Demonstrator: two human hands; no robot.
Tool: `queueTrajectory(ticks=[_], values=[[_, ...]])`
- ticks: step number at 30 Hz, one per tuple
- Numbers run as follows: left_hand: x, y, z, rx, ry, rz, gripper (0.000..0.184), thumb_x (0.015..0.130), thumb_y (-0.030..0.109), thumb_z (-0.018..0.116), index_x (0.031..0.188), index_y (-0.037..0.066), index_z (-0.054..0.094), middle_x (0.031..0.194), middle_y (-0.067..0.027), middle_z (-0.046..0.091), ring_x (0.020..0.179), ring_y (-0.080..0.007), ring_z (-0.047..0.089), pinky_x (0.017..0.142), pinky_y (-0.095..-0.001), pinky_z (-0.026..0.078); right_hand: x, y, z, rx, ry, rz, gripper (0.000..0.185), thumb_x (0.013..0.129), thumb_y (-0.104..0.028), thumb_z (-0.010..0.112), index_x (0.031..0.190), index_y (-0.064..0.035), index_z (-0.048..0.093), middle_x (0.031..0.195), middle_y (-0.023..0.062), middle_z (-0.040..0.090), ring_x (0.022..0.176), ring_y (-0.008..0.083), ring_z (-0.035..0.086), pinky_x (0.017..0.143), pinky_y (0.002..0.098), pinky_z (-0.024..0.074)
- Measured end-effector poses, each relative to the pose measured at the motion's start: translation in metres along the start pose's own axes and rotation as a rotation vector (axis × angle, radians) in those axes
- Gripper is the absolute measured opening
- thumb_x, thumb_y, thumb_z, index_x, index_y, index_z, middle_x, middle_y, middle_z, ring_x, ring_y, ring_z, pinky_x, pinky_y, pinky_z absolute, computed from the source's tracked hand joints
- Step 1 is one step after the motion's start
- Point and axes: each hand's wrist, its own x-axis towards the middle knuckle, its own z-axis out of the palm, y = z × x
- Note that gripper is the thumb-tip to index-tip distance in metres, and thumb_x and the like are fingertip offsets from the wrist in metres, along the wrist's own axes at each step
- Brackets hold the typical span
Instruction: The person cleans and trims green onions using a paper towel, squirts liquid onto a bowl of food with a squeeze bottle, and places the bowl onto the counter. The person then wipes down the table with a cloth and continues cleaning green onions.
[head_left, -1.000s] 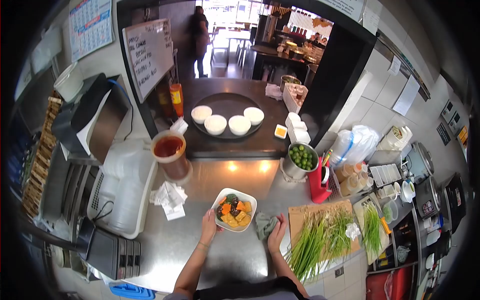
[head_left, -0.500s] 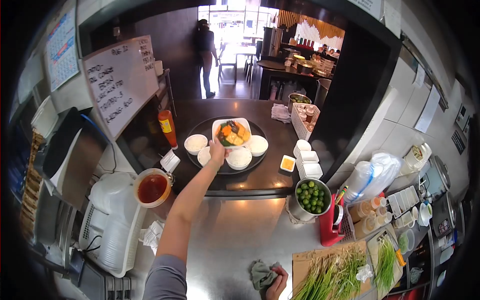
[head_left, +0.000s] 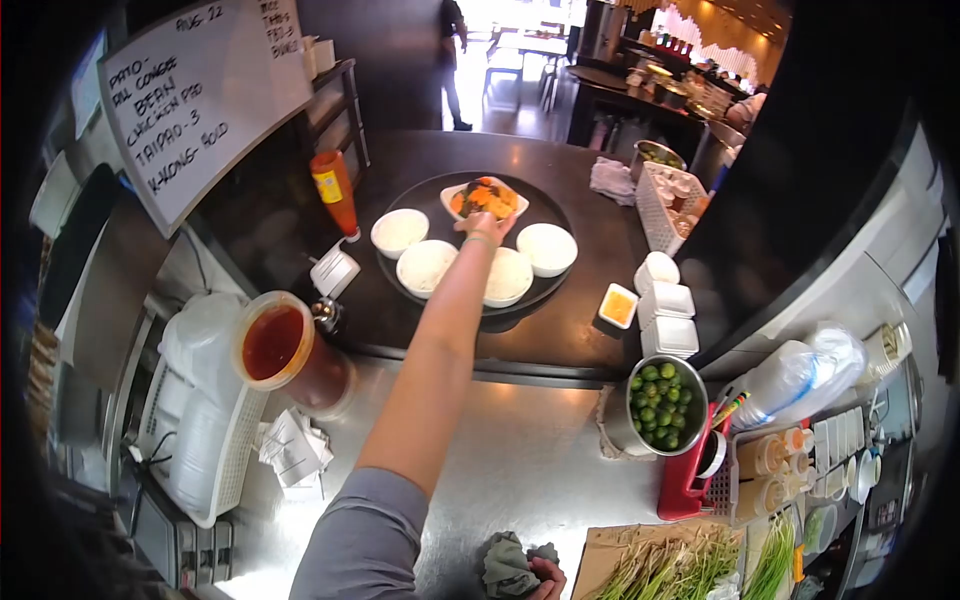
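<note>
My left hand (head_left: 486,228) holds the near side of a white bowl (head_left: 455,196) of orange, yellow and dark food, at the far part of a round black tray (head_left: 560,215). Several white bowls of rice, among them one at the left (head_left: 400,232) and one at the right (head_left: 547,249), stand on the tray around my wrist. At the bottom of the view, my right hand (head_left: 547,578) is closed on a grey-green cloth (head_left: 508,567) on the steel counter (head_left: 500,430); part of that hand is cut off by the frame.
A tub of red sauce (head_left: 275,343) and a red bottle (head_left: 333,192) are at the left. At the right are a pot of green citrus (head_left: 661,405), a small orange sauce dish (head_left: 618,306), stacked white dishes (head_left: 667,301) and green stalks (head_left: 680,565). A person (head_left: 451,65) stands far back.
My left hand has carried the food bowl forward from above the near counter to the far part of the tray. My right hand stays at the cloth. The view has shifted.
</note>
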Motion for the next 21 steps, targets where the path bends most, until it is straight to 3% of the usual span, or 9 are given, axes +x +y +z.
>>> queueTrajectory(ticks=[6,7,10,12,13,15,19,20,21], values=[[-0.053,0.031,0.006,-0.107,-0.351,-0.321,0.049,0.091,0.042,0.035,0.128,0.011,0.027,0.126,-0.0163,0.035,0.11,-0.035,0.044,0.08,-0.0533,0.047,-0.008,0.004,-0.004,-0.045,-0.012,0.072,0.04,0.094,-0.027,0.029,0.106,0.0034,0.052,0.11,0.0192,0.053,0.103,0.0284,0.049,0.093,0.0403,0.0346],[-0.07,0.037,-0.001,-0.049,-0.414,-0.258,0.05,0.091,0.044,0.035,0.128,0.011,0.027,0.127,-0.017,0.035,0.112,-0.0359,0.043,0.082,-0.0546,0.046,-0.007,0.005,-0.004,-0.026,-0.019,0.097,0.04,0.094,-0.028,0.029,0.106,0.0032,0.052,0.11,0.0188,0.053,0.103,0.028,0.049,0.093,0.0398,0.0351],[-0.119,0.065,-0.062,0.235,-0.567,0.218,0.051,0.092,0.043,0.034,0.13,0.01,0.026,0.129,-0.0143,0.034,0.117,-0.0305,0.039,0.092,-0.0471,0.039,-0.009,0.012,-0.009,-0.023,-0.046,0.151,0.039,0.095,-0.028,0.029,0.106,0.0017,0.051,0.109,0.0168,0.054,0.102,0.0265,0.05,0.091,0.0376,0.0372],[-0.151,0.086,-0.12,1.053,-0.167,1.072,0.061,0.09,0.034,0.041,0.132,-0.004,0.021,0.138,-0.0226,0.023,0.129,-0.0341,0.021,0.104,-0.046,0.014,-0.008,0.011,-0.012,-0.003,-0.066,0.122,0.038,0.095,-0.027,0.029,0.106,0.0011,0.051,0.109,0.0166,0.054,0.102,0.0268,0.05,0.091,0.0378,0.0374],[-0.149,0.081,-0.147,1.215,0.248,1.475,0.064,0.087,0.032,0.045,0.131,-0.009,0.022,0.138,-0.0293,0.017,0.129,-0.039,0.017,0.103,-0.0497,0.013,-0.008,0.009,-0.012,0.005,-0.074,0.107,0.037,0.095,-0.027,0.028,0.106,0.0008,0.051,0.109,0.0166,0.054,0.102,0.0269,0.05,0.091,0.0378,0.0375],[-0.129,0.087,-0.195,1.527,0.422,1.436,0.068,0.085,0.034,0.048,0.131,-0.01,0.022,0.137,-0.0325,0.015,0.129,-0.0428,0.015,0.103,-0.0514,0.014,-0.008,0.007,-0.015,0.026,-0.089,0.096,0.037,0.095,-0.028,0.029,0.105,-0.0002,0.051,0.106,0.0156,0.054,0.1,0.0265,0.05,0.089,0.0373,0.0384],[-0.106,0.103,-0.233,1.539,0.718,1.342,0.069,0.084,0.037,0.049,0.132,-0.006,0.023,0.133,-0.0337,0.021,0.125,-0.0466,0.02,0.1,-0.0531,0.02,-0.007,-0.003,-0.017,0.007,-0.101,0.128,0.037,0.095,-0.031,0.03,0.105,-0.0018,0.052,0.103,0.0138,0.055,0.097,0.0247,0.051,0.086,0.0358,0.0395],[-0.101,0.105,-0.238,1.434,0.635,1.187,0.067,0.085,0.037,0.048,0.132,-0.004,0.025,0.13,-0.0332,0.026,0.121,-0.0468,0.026,0.099,-0.0529,0.023,-0.006,-0.006,-0.017,-0.004,-0.099,0.137,0.037,0.095,-0.031,0.031,0.105,-0.0022,0.052,0.102,0.0132,0.056,0.095,0.024,0.051,0.085,0.0353,0.0398],[-0.084,0.103,-0.249,1.469,0.712,1.233,0.064,0.086,0.037,0.047,0.131,-0.004,0.027,0.13,-0.0326,0.026,0.119,-0.0462,0.028,0.097,-0.0523,0.026,-0.006,-0.005,-0.017,0.012,-0.091,0.151,0.038,0.094,-0.032,0.031,0.104,-0.0026,0.052,0.103,0.0128,0.056,0.095,0.0235,0.051,0.084,0.0349,0.0401]])
